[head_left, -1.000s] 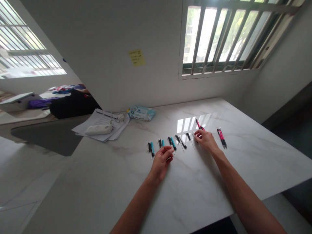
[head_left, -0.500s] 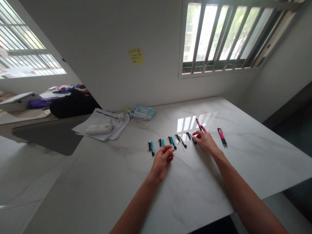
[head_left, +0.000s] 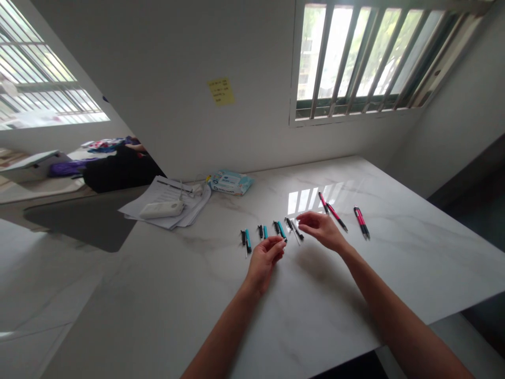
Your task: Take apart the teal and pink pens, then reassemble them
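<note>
A: Left hand [head_left: 265, 259] pinches a small pen part, hard to identify. Right hand [head_left: 321, 229], fingers curled, contents unclear, hovers at 3 o'clock of the teal pens [head_left: 263, 235].

B: Risk: a loose pinch drops the part among the row. Versus earlier, the right hand has lifted off the pink pens [head_left: 333, 213].

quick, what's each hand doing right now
Left hand: fingers curled beside the teal pens; whether it holds anything cannot be told.
Right hand: lifted, pinched; contents cannot be told.
</note>
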Demonstrator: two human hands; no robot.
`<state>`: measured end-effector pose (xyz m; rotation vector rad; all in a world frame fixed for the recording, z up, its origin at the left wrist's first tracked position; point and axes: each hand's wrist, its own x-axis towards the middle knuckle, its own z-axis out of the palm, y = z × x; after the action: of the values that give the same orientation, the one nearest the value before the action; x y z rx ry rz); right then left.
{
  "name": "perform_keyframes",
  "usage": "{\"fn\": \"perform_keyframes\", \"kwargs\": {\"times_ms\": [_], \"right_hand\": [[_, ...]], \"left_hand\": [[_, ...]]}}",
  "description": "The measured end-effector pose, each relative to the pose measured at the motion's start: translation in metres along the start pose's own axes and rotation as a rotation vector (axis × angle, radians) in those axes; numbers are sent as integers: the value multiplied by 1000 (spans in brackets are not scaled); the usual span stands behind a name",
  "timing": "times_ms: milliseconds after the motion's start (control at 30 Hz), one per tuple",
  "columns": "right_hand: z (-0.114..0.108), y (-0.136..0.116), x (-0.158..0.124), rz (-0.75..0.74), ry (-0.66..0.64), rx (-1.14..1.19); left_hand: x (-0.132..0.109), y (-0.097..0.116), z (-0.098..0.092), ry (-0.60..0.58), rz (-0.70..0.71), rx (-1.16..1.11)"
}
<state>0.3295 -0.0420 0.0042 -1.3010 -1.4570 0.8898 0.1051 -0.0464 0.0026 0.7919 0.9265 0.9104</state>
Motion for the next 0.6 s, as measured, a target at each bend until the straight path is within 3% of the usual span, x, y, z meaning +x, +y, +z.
{"fn": "perform_keyframes", "kwargs": {"times_ms": [133,333,433,600], "right_hand": [[33,-14,-9,-18,-190,319],[48,-12,-10,-12,-154,425],[39,-5,-5,-30,-76,375],[5,17,6,-125,254,-23]], "left_hand": [[0,-1,0,-12,25,25],[1,-1,-1,-30,47,35],[2,-3,-1,-48,53,61],[3,-8,-4,-52,95,164]]}}
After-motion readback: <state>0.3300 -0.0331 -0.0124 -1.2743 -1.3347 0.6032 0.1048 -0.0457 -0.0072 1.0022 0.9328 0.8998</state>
